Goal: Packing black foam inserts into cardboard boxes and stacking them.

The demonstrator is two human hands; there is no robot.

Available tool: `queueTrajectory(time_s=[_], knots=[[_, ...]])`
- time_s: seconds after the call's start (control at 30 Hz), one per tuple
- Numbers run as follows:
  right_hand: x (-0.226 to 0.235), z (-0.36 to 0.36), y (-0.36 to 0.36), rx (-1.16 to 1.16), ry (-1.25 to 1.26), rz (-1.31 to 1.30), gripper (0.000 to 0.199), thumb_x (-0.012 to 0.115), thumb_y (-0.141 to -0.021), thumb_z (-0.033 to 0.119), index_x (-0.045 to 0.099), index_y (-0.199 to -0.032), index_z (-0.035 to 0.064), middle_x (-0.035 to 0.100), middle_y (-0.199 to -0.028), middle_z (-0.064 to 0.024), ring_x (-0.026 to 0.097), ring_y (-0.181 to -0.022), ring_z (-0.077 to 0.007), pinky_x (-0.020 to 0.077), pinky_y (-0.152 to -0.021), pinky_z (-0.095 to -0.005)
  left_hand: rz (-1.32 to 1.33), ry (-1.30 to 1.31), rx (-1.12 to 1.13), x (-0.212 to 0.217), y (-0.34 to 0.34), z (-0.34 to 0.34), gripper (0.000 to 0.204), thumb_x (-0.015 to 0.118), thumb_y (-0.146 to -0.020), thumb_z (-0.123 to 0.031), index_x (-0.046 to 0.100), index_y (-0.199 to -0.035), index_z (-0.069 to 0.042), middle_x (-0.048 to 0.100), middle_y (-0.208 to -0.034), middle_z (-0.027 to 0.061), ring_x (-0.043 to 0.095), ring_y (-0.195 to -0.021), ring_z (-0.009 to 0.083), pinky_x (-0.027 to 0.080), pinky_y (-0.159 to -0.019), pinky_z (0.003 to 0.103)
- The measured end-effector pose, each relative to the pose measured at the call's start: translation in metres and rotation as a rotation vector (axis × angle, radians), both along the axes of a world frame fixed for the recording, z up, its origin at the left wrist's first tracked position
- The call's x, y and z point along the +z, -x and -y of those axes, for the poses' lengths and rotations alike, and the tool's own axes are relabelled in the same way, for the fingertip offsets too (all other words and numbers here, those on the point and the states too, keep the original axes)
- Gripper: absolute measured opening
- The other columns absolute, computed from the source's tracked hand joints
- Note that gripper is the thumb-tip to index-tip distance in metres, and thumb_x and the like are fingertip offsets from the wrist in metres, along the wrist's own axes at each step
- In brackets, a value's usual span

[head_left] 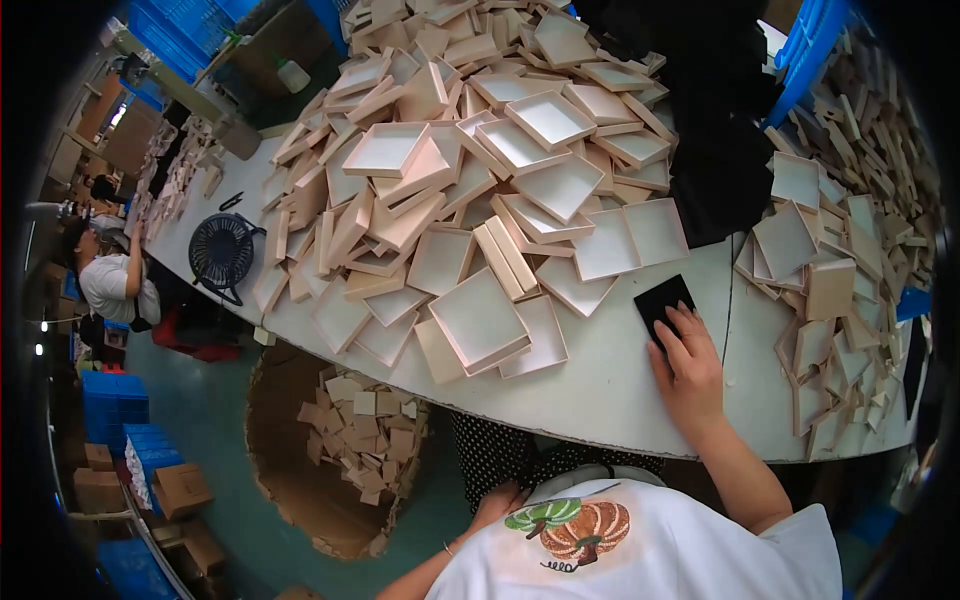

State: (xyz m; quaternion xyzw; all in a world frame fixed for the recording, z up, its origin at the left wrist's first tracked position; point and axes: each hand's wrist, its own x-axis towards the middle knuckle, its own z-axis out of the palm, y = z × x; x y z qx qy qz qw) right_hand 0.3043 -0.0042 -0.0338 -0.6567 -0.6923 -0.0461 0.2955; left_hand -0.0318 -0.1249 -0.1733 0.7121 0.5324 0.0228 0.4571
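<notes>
On the white table, a flat black rectangular piece (pixel 662 302) lies to the right of the box pile. My right hand (pixel 688 362) rests over its near right edge, with extended fingers on top and the thumb beside it. Whether it is foam or card I cannot tell. Low at my lap, below the table edge, is my left hand (pixel 502 502); its fingers are mostly hidden. The big heap of open, shallow pinkish-beige box trays (pixel 480 320) with white insides spreads to the left of my right hand.
More trays pile up at the right (pixel 785 245). Black material (pixel 710 130) lies between the heaps. A small black fan (pixel 222 250) stands at the table's left. Below is a large carton (pixel 275 470) holding box pieces. Another person (pixel 115 275) sits far left.
</notes>
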Motion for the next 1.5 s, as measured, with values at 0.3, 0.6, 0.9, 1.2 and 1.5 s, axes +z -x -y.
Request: queueTrajectory(time_s=[0.3,0.6,0.9,1.2,1.5], knots=[[-0.007,0.007,-0.013,0.041,-0.077,0.048,0.022,0.067,-0.08,0.001,0.063,-0.101,-0.0031,0.063,-0.111,-0.0199,0.062,-0.109,-0.0358,0.0497,-0.1,-0.0438,0.238,-1.077,0.236,0.145,-0.021,-0.114,0.048,0.079,-0.078,-0.01,0.056,-0.12,-0.003,0.056,-0.121,0.0161,0.053,-0.111,0.0362,0.044,-0.096,0.045],[-0.005,0.015,-0.022,0.059,-0.164,-0.166,0.012,0.07,-0.078,0.003,0.07,-0.09,0.0012,0.069,-0.102,-0.0126,0.063,-0.107,-0.0322,0.0521,-0.093,-0.0391,0.016,-0.868,0.188,0.167,-0.055,-0.201,0.09,0.083,-0.073,-0.03,0.037,-0.144,0.001,0.043,-0.137,0.0184,0.041,-0.127,0.0355,0.029,-0.109,0.048],[0.009,0.031,-0.038,0.016,-0.113,-0.341,0.014,0.069,-0.083,-0.001,0.071,-0.096,0.0019,0.07,-0.103,-0.0109,0.067,-0.099,-0.0274,0.0548,-0.084,-0.0362,0.122,-0.846,0.116,0.187,-0.055,-0.216,0.085,0.088,-0.066,-0.023,0.047,-0.137,0.002,0.049,-0.125,0.0171,0.049,-0.116,0.0344,0.041,-0.1,0.044],[0.041,0.071,-0.035,0.448,-0.11,-0.167,0.019,0.071,-0.079,-0.001,0.068,-0.098,-0.0016,0.067,-0.106,-0.0133,0.065,-0.106,-0.0316,0.0558,-0.086,-0.0379,0.4,-0.782,-0.275,0.145,-0.154,-0.145,0.108,0.086,-0.065,-0.024,0.025,-0.151,-0.005,0.053,-0.125,0.0155,0.05,-0.113,0.0324,0.035,-0.102,0.044],[0.019,0.074,-0.036,0.382,0.134,-0.086,0.02,0.073,-0.082,0.013,0.069,-0.1,0.0051,0.066,-0.112,-0.0091,0.056,-0.122,-0.0269,0.0385,-0.109,-0.0488,0.435,-0.708,-0.398,0.141,-0.174,-0.156,0.106,0.088,-0.062,-0.027,0.031,-0.149,-0.006,0.055,-0.125,0.0124,0.049,-0.117,0.0303,0.033,-0.103,0.044]])
